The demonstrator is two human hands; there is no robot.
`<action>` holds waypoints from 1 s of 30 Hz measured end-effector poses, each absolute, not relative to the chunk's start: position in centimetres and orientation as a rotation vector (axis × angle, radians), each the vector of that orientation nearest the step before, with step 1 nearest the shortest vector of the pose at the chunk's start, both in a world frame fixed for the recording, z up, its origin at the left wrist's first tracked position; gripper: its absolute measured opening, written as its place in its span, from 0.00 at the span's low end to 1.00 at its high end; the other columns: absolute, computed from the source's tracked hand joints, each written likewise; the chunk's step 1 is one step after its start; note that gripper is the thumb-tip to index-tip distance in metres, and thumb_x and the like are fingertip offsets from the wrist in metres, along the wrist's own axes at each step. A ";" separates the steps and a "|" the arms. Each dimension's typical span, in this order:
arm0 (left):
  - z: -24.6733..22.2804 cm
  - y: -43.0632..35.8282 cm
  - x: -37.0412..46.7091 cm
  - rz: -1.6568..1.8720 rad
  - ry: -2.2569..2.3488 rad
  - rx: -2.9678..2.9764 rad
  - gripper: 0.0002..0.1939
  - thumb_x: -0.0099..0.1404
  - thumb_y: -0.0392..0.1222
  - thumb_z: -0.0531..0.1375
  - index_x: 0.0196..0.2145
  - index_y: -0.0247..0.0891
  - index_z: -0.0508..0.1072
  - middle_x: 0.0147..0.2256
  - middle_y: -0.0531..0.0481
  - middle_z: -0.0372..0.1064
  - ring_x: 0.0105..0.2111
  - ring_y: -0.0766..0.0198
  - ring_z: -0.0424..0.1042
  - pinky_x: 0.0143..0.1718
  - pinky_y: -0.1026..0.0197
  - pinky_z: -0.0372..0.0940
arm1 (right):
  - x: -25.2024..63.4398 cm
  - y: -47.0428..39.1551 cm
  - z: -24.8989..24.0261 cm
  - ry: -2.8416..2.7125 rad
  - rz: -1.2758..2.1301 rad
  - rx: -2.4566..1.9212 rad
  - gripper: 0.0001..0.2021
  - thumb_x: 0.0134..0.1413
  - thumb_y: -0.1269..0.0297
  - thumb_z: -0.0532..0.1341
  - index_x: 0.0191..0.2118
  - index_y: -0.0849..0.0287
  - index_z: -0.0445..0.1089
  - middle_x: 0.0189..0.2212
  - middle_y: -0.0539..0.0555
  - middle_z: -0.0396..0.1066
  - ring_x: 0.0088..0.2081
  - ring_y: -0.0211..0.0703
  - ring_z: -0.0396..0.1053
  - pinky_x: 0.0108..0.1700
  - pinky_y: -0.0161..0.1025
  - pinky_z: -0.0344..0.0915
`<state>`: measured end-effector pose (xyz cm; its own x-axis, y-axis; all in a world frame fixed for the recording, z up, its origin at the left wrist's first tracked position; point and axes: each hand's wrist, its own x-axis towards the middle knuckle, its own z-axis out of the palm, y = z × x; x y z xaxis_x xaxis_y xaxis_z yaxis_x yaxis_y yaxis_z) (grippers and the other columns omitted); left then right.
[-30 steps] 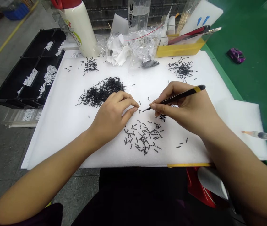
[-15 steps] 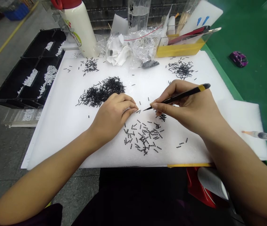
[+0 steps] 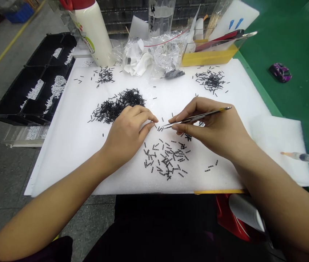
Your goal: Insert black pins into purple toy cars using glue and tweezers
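- Pinching slim tweezers, the right hand works just beyond the loose scatter of black pieces; I see the fingers closed on the tool, its prongs slightly apart, but cannot tell whether the tips grip anything.
- Poised left of the tips and beyond the loose scatter, the left hand has thumb and forefinger drawn near each other; I cannot tell whether they pinch a piece or simply hover beside one.
- Lying between the two hands, just beyond the loose scatter, a short row of pieces sits within easy reach of a stray nudge; I judge that a sideways slip of the prongs could knock it askew.
- Uneven pressure at the tips could flick a piece away or turn it over, and among its lookalikes I might lose track of it.
- Right of the row and beyond the loose scatter, a small cluster lies close beneath the right hand, where a lowered palm could drag pieces out of place.
- Massed left of the loose scatter and farther back, a dense pile lies beside the left hand; brushing knuckles could spill strays across the white sheet.
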<state>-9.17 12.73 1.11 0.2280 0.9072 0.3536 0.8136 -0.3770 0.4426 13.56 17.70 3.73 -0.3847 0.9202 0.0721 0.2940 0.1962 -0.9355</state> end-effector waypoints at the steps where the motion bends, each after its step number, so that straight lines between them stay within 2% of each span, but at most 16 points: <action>1: 1.1 12.7 -9.2 0.846 1.655 2.320 0.08 0.75 0.30 0.65 0.46 0.40 0.81 0.47 0.47 0.82 0.48 0.52 0.77 0.52 0.49 0.71 | 13.5 17.7 3.7 -1.804 1.212 -1.136 0.10 0.49 0.60 0.79 0.31 0.52 0.79 0.34 0.49 0.84 0.32 0.45 0.80 0.35 0.45 0.78; 5: 1.1 12.8 -9.3 0.844 1.635 2.285 0.07 0.77 0.33 0.63 0.47 0.41 0.81 0.48 0.47 0.82 0.49 0.53 0.77 0.52 0.49 0.71 | 13.5 17.5 3.5 -1.799 1.269 -1.098 0.09 0.51 0.63 0.78 0.30 0.52 0.79 0.34 0.49 0.84 0.34 0.46 0.82 0.38 0.46 0.79; 10: 1.4 12.8 -9.3 0.848 1.558 2.226 0.10 0.79 0.48 0.64 0.46 0.42 0.83 0.47 0.48 0.83 0.49 0.53 0.77 0.49 0.52 0.72 | 13.5 17.2 3.7 -1.731 1.210 -1.028 0.09 0.52 0.67 0.78 0.30 0.50 0.79 0.33 0.49 0.84 0.37 0.50 0.83 0.37 0.49 0.80; 14: 1.7 12.7 -9.2 0.903 1.513 2.229 0.06 0.77 0.43 0.67 0.42 0.41 0.83 0.43 0.49 0.84 0.45 0.55 0.78 0.46 0.53 0.73 | 13.5 16.9 4.0 -1.736 1.182 -0.933 0.11 0.54 0.71 0.77 0.30 0.47 0.79 0.34 0.46 0.84 0.39 0.49 0.84 0.42 0.50 0.82; 17: 2.2 13.4 -10.1 0.980 1.639 2.192 0.03 0.75 0.40 0.69 0.40 0.42 0.84 0.42 0.52 0.85 0.43 0.57 0.80 0.44 0.53 0.73 | 13.6 16.9 4.4 -1.721 1.104 -0.893 0.10 0.54 0.70 0.77 0.33 0.47 0.78 0.37 0.45 0.85 0.40 0.49 0.84 0.42 0.50 0.82; 19: 2.4 14.4 -11.5 1.080 1.850 2.091 0.03 0.76 0.38 0.68 0.43 0.43 0.84 0.44 0.53 0.85 0.41 0.60 0.80 0.45 0.53 0.74 | 13.9 17.1 4.7 -1.684 0.983 -0.918 0.11 0.55 0.69 0.77 0.35 0.47 0.77 0.39 0.47 0.85 0.42 0.50 0.83 0.42 0.52 0.81; 21: 2.5 15.6 -13.3 1.182 2.070 1.898 0.09 0.79 0.38 0.63 0.52 0.43 0.83 0.47 0.55 0.84 0.40 0.63 0.80 0.48 0.53 0.75 | 14.5 17.4 4.8 -1.697 0.826 -0.973 0.11 0.55 0.69 0.76 0.35 0.47 0.75 0.40 0.50 0.84 0.43 0.52 0.82 0.44 0.54 0.78; 23: 2.4 16.8 -15.2 1.220 2.265 1.757 0.17 0.78 0.34 0.64 0.61 0.39 0.78 0.56 0.52 0.81 0.49 0.59 0.80 0.58 0.49 0.73 | 15.4 17.8 5.0 -1.770 0.630 -1.056 0.10 0.56 0.71 0.73 0.37 0.48 0.75 0.41 0.52 0.82 0.43 0.53 0.81 0.45 0.54 0.76; 25: 2.0 17.4 -16.5 1.219 2.351 1.676 0.23 0.75 0.31 0.65 0.65 0.38 0.74 0.64 0.46 0.74 0.58 0.52 0.78 0.63 0.46 0.71 | 16.4 18.3 5.1 -1.905 0.377 -1.184 0.07 0.60 0.72 0.68 0.39 0.50 0.75 0.43 0.56 0.81 0.42 0.53 0.78 0.46 0.54 0.73; 27: 1.7 17.5 -17.2 1.200 2.369 1.649 0.23 0.74 0.33 0.66 0.64 0.41 0.75 0.68 0.41 0.69 0.62 0.46 0.75 0.64 0.44 0.71 | 17.4 18.7 5.3 -2.094 0.097 -1.385 0.09 0.63 0.75 0.62 0.43 0.53 0.75 0.47 0.62 0.79 0.45 0.57 0.77 0.45 0.54 0.69; 30: 1.4 17.0 -16.8 1.147 2.314 1.641 0.19 0.74 0.36 0.65 0.61 0.40 0.78 0.69 0.36 0.66 0.66 0.42 0.72 0.68 0.41 0.68 | 18.3 18.9 5.2 -2.399 -0.137 -1.698 0.18 0.59 0.82 0.55 0.47 0.60 0.76 0.51 0.69 0.77 0.48 0.63 0.76 0.42 0.52 0.67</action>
<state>-16.78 16.95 1.38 -0.4224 0.8404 0.3395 0.7790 0.1451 0.6100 18.35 18.93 5.25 -0.3211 0.9224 0.2146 0.9408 0.3366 -0.0389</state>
